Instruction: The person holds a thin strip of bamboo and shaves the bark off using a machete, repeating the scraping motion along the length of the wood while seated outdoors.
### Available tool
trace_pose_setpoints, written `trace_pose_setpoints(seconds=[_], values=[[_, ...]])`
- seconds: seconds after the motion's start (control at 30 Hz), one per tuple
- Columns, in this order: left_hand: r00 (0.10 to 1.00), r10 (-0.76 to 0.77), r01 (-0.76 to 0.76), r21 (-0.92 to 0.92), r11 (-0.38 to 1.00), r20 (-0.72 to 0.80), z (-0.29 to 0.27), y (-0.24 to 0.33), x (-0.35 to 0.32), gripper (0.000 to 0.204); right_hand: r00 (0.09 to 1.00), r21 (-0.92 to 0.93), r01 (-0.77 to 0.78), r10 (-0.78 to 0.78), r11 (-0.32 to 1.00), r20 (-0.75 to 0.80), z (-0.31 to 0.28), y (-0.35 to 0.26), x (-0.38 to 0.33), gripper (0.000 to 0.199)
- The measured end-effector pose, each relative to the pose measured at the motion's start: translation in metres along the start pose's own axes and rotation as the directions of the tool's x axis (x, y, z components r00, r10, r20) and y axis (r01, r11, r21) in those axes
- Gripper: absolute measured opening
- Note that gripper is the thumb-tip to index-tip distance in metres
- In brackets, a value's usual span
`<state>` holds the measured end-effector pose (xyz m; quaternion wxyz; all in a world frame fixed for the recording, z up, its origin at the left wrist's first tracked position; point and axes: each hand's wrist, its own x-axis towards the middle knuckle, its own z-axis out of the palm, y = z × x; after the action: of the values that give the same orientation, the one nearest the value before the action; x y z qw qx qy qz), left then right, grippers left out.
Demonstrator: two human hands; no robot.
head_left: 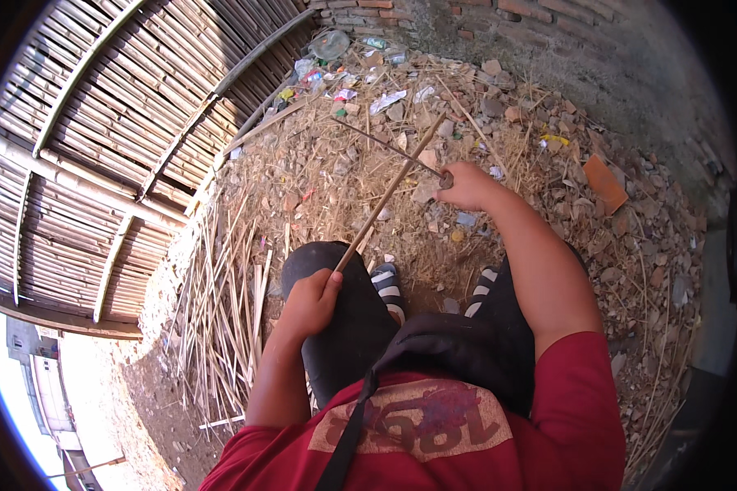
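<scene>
My left hand (309,301) is closed around the lower end of a bamboo stick (382,201), above my left knee. The stick slants up and away to the right. My right hand (469,186) grips the handle of a long, thin, dark-bladed knife (378,141), whose blade points away to the left. Blade and stick cross near the stick's upper part; whether the edge touches the wood I cannot tell. On the ground to the left of my left knee lies a loose heap of split bamboo strips (219,303).
A slatted bamboo wall (115,123) rises at the left and a brick wall (565,41) at the far side. Broken brick, dry straw and litter cover the ground, with an orange tile piece (604,185) at the right. My sandalled feet (387,288) stand between my knees.
</scene>
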<state>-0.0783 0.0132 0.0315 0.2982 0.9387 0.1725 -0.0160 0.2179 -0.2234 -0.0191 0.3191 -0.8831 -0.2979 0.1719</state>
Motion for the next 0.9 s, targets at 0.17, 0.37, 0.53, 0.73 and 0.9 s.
trace_pose_setpoints(seconds=[0.17,0.37,0.53,0.73,0.9], values=[[0.997,-0.066,0.066,0.014,0.998,0.035,-0.002,0.009,-0.005,0.040,0.959,-0.321,0.263,-0.210,0.910,0.192,0.005,-0.062,-0.025,0.026],[0.995,-0.061,0.064,-0.034,0.997,0.077,-0.006,0.010,-0.006,0.042,0.999,-0.042,0.031,-0.031,0.999,0.005,-0.002,-0.012,-0.003,0.039],[0.997,-0.042,0.040,0.030,0.999,0.059,-0.004,0.010,-0.003,0.042,0.996,-0.137,0.086,-0.080,0.987,0.051,0.004,-0.016,-0.005,0.033],[0.989,0.012,-0.019,0.048,0.999,0.146,-0.011,0.007,-0.004,0.042,0.953,-0.262,0.233,-0.166,0.936,0.252,-0.001,-0.051,-0.023,0.029],[0.989,0.015,-0.011,-0.026,1.000,0.144,-0.015,0.003,-0.002,0.045,0.999,-0.039,-0.043,0.042,0.998,-0.020,0.005,0.006,0.005,0.040]])
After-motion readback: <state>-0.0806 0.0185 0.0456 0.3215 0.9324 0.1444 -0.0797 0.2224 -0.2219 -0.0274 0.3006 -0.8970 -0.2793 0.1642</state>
